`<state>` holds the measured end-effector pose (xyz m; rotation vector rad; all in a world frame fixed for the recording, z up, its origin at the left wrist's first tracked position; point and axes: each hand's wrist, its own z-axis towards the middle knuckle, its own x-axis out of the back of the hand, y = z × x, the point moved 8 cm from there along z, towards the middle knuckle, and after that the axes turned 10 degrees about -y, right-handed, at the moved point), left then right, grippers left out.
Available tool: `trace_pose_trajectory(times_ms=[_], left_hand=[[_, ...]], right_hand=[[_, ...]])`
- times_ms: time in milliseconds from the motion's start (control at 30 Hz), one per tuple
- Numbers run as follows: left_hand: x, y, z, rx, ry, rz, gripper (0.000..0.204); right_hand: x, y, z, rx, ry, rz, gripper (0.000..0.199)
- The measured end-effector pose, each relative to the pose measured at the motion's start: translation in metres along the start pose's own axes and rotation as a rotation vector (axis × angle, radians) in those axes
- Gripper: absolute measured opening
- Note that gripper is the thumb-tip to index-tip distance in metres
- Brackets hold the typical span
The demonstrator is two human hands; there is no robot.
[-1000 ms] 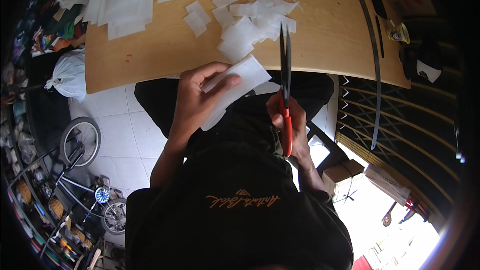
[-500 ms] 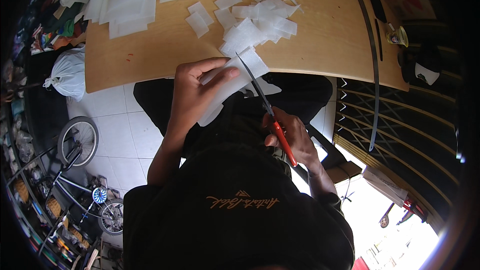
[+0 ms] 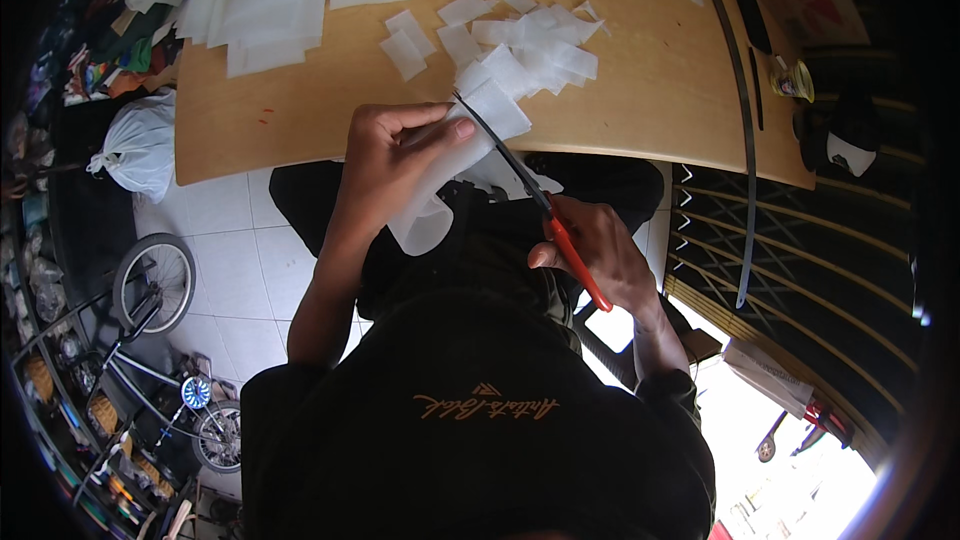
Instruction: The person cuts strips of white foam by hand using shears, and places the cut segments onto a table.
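Note:
A strip of white translucent sheet [image 3: 432,185] is pinched between the thumb and fingers of my left hand [image 3: 395,155], at the table's near edge. Its lower end curls down over my lap. My right hand [image 3: 597,252] grips the scissors [image 3: 570,258] by their red handles. Their dark blades lie across the strip, just right of my left thumb, with the tips near my left fingertips. Beyond the blades, the strip's end reaches toward a loose heap of small cut white pieces [image 3: 540,45] on the table.
The wooden table [image 3: 320,120] carries stacks of larger white sheets [image 3: 270,10] at the far left. A long dark metal strip [image 3: 748,160] overhangs its right edge, near a small yellow cup [image 3: 793,80]. A white plastic bag [image 3: 138,145] and a bicycle [image 3: 155,280] stand on the left.
The scissors have come further across the strip, their tips now closer to my left fingertips. My right hand has shifted slightly right, and the strip's lower end curls more.

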<state>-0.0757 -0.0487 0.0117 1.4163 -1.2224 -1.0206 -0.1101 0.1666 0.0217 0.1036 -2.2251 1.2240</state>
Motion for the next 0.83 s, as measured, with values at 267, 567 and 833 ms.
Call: trace_pose_trajectory(times_ms=[267,567,833], left_hand=[[0.026,0.003,0.014,0.028,0.025,0.042,0.021],[0.031,-0.008,0.033,0.144,-0.123,0.160,0.025],[0.023,-0.007,0.039,0.186,-0.207,0.122,0.026]], right_hand=[[0.004,-0.008,0.026,-0.075,0.000,0.028,0.070],[0.001,-0.014,0.036,0.073,-0.088,0.052,0.073],[-0.004,-0.001,0.042,-0.188,-0.199,-0.021,0.065]])
